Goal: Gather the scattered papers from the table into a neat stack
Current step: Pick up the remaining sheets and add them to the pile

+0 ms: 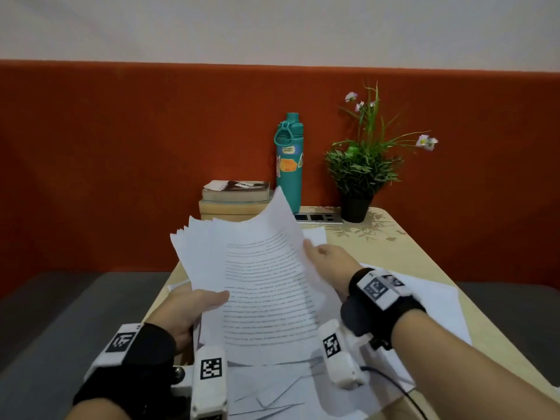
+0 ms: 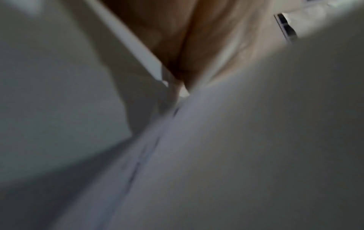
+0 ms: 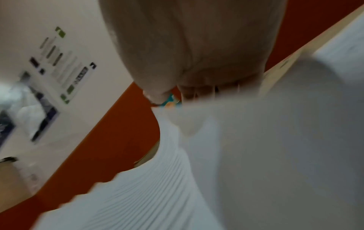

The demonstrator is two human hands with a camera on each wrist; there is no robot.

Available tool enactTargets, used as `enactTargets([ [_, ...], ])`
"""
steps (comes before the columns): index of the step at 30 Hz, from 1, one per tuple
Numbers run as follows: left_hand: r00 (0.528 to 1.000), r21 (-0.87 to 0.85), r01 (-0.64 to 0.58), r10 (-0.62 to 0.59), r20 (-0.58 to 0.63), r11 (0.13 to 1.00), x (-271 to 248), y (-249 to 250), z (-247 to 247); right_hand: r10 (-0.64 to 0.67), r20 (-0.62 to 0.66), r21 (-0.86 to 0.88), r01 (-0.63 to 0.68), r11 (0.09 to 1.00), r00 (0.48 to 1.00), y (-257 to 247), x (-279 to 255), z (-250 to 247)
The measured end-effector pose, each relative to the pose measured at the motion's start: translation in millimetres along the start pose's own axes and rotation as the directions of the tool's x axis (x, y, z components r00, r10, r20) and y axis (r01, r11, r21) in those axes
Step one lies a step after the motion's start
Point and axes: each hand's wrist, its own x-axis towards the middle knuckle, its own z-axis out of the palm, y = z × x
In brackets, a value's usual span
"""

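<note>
A fanned bundle of white printed papers point(image 1: 263, 268) is held up, tilted, above the table. My left hand point(image 1: 197, 301) grips its left edge, thumb on the top sheet. My right hand point(image 1: 327, 259) pinches its right edge. More loose sheets point(image 1: 288, 389) lie flat on the table under the bundle, and others point(image 1: 430, 301) spread to the right. In the right wrist view the bundle's fanned edges point(image 3: 157, 186) show below my thumb point(image 3: 157, 87). The left wrist view is blurred, with paper point(image 2: 236, 140) against my palm point(image 2: 187, 46).
At the table's far end stand a teal water bottle point(image 1: 289, 159), a potted plant point(image 1: 360, 174), stacked books point(image 1: 236, 195) and a power strip point(image 1: 318, 218). The light wooden table point(image 1: 403, 247) backs onto an orange partition point(image 1: 121, 162). Grey floor lies on both sides.
</note>
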Motion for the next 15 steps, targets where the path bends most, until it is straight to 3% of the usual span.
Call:
enactTargets([
  [3,0.995,-0.017,-0.097,0.097,0.011,0.995,-2.8,11.8,-17.3,0.064,-0.133,-0.199,-0.090,0.976,0.989,21.5,11.9,-41.2],
  [6,0.987,-0.102,-0.159,0.156,-0.040,0.982,-7.4,24.6,-43.1,0.250,-0.057,-0.543,-0.240,0.805,0.967,53.1,15.0,-72.1],
  [8,0.987,-0.154,-0.160,0.155,-0.041,0.975,-9.7,28.3,-56.4,0.306,-0.028,-0.692,-0.240,0.681,0.952,63.6,15.4,-75.7],
  [12,0.990,-0.175,-0.141,0.139,-0.024,0.975,-12.7,31.0,-70.2,0.279,-0.023,-0.743,-0.203,0.638,0.960,74.4,26.1,-77.3],
  [15,0.990,-0.174,-0.144,0.141,-0.027,0.974,-15.8,37.6,-82.7,0.237,-0.003,-0.837,-0.132,0.530,0.972,86.3,47.9,-87.6],
])
